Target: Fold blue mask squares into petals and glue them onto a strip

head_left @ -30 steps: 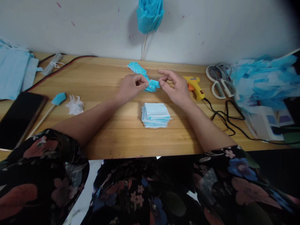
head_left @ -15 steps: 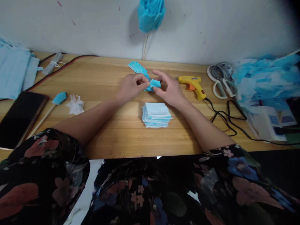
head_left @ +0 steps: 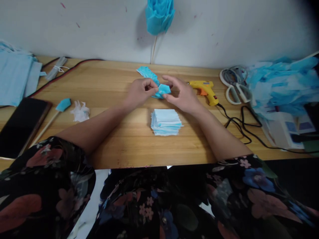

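Near the back of the table, my left hand (head_left: 141, 92) pinches the left edge of a small folded piece of blue mask fabric (head_left: 164, 89) between thumb and fingertips. On the other side is my right hand (head_left: 183, 94), thumb tip against the piece's lower right edge and index finger held apart above it. Behind my hands lies a row of overlapping blue fabric pieces (head_left: 147, 72), partly hidden by my left fingers. A stack of cut pale blue mask squares (head_left: 166, 122) sits in front of them.
Right of my hands lies a yellow glue gun (head_left: 204, 89), its cord trailing right. Beyond it are scissors (head_left: 238, 93) and a heap of blue scraps (head_left: 284, 83). At left are masks (head_left: 15, 76), a phone (head_left: 23, 126) and a blue-tipped stick (head_left: 48, 122). A blue fabric flower (head_left: 159, 16) stands behind.
The small blue piece has turned slightly and shows a wider face. My right thumb has slid a little rightward along its edge; my left hand has barely moved.
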Tool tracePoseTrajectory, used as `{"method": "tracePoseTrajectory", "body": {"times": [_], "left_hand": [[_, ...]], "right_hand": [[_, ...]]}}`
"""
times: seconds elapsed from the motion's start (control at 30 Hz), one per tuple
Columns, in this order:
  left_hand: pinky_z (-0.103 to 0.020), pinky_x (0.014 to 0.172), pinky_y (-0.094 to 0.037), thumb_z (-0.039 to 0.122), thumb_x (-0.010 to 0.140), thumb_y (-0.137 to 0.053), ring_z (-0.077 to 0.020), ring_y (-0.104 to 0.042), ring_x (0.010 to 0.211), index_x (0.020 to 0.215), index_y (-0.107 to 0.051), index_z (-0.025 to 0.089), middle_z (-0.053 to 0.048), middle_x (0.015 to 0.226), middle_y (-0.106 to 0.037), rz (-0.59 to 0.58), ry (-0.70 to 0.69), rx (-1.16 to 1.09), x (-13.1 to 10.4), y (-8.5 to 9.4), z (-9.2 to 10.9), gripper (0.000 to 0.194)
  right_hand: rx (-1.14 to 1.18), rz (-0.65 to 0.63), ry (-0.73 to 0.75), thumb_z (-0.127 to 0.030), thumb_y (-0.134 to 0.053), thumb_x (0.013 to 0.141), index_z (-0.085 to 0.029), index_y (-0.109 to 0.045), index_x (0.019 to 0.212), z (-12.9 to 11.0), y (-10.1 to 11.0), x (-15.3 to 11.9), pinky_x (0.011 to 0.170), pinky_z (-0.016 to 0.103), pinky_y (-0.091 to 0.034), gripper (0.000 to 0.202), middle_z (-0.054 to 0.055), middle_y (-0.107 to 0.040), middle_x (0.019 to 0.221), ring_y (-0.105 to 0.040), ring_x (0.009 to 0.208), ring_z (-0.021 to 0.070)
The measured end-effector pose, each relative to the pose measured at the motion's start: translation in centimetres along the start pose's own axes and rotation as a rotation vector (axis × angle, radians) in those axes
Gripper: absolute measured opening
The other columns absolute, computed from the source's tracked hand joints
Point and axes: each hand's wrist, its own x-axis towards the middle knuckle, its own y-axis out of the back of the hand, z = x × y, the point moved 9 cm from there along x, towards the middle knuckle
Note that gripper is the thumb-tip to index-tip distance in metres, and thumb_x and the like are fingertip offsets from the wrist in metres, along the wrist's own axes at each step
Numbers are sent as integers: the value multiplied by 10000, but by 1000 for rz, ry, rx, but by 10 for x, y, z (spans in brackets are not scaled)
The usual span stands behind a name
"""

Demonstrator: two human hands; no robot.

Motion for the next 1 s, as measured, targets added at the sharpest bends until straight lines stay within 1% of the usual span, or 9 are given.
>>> {"method": "tracePoseTrajectory", "body": {"times": [0.1, 0.17, 0.27, 0.37, 0.5, 0.7, 0.93, 1.0], "left_hand": [[-281, 682, -417, 231, 851, -642, -139, -583, 716, 753, -646, 194, 8, 723, -665, 10, -15, 21, 1, 1, -2, 105], [-277, 685, -423, 241, 855, -641, -144, -600, 733, 757, -645, 195, 7, 724, -666, 13, -23, 20, 1, 2, -3, 109], [-275, 692, -434, 237, 850, -646, -145, -603, 745, 761, -648, 193, 5, 741, -676, 21, -24, -8, 1, 3, -3, 99], [-278, 701, -443, 221, 846, -650, -137, -587, 741, 755, -648, 190, 7, 756, -688, 17, -9, -25, 0, 3, -1, 96], [-277, 685, -438, 224, 843, -661, -125, -565, 703, 737, -643, 185, 11, 737, -678, 15, -9, -49, 0, 3, -1, 115], [-270, 708, -453, 240, 860, -660, -132, -607, 740, 776, -663, 181, 6, 754, -683, 5, -34, -34, 1, 1, -5, 103], [-273, 781, -495, 314, 879, -669, -145, -638, 817, 862, -729, 177, 1, 794, -717, -71, -31, -85, -2, 1, -5, 151], [-274, 789, -502, 349, 907, -651, -143, -643, 805, 902, -737, 183, 4, 767, -699, -59, -35, -104, -2, 3, -5, 187]], "right_hand": [[27, -4, -32, -400, -687, 900, -311, -545, 1504, 8, 8, -5, 1078, 559, -510, 627, 64, -737, 1272, -678, 1153, 296], [30, 2, -47, -405, -687, 901, -313, -540, 1517, 11, 9, -7, 1074, 546, -516, 640, 61, -743, 1242, -681, 1132, 286], [15, 4, -56, -420, -689, 899, -307, -536, 1525, 12, 4, -6, 1060, 538, -530, 654, 64, -743, 1233, -687, 1116, 283], [-9, 0, -64, -431, -676, 908, -308, -538, 1518, 13, -1, -4, 1045, 554, -537, 637, 70, -739, 1241, -691, 1118, 294], [-39, 10, -73, -383, -643, 920, -294, -558, 1494, 14, -2, -3, 1023, 548, -551, 587, 71, -744, 1213, -697, 1108, 294], [-28, 24, -70, -302, -625, 893, -289, -590, 1458, 16, -1, -3, 994, 531, -569, 565, 64, -753, 1204, -703, 1071, 278], [-44, 22, -86, -334, -652, 908, -318, -603, 1431, 19, 3, -6, 1030, 548, -539, 525, 59, -755, 1199, -695, 1106, 289], [-44, 24, -79, -324, -653, 909, -312, -607, 1433, 16, 4, -6, 1037, 540, -532, 526, 61, -756, 1202, -692, 1108, 290]]}}
